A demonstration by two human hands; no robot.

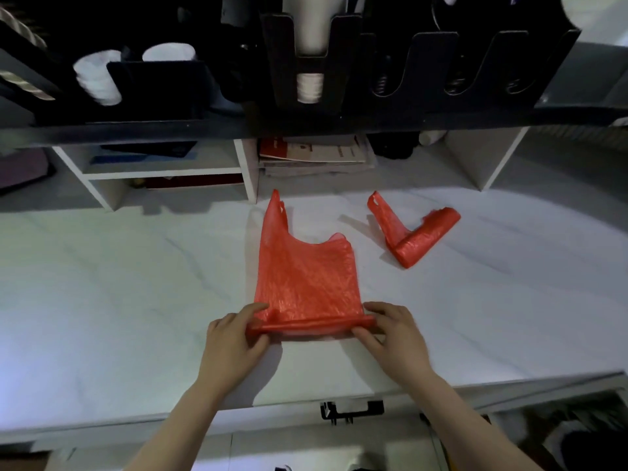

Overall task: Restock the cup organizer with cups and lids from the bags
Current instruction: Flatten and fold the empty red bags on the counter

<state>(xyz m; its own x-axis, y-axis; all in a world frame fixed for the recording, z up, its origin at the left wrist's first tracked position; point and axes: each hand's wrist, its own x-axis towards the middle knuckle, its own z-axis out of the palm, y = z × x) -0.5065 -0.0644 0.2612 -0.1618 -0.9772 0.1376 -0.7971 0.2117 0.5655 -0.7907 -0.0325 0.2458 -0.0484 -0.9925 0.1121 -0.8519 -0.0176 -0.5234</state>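
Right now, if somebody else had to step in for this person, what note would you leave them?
Left hand and right hand: each pinches an end of the rolled near edge of the flat red bag on the table.
The folded red bag lies to the right of it, untouched.
Cup organizer on the shelf above: one slot holds cups, white lids sit at its left; the slots to the right show no cups.
Done: both bags look empty, one is folded.
Left: finish rolling the flat bag.

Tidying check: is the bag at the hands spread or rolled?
Red bag mostly spread flat; near edge rolled, pinched by left hand and right hand.
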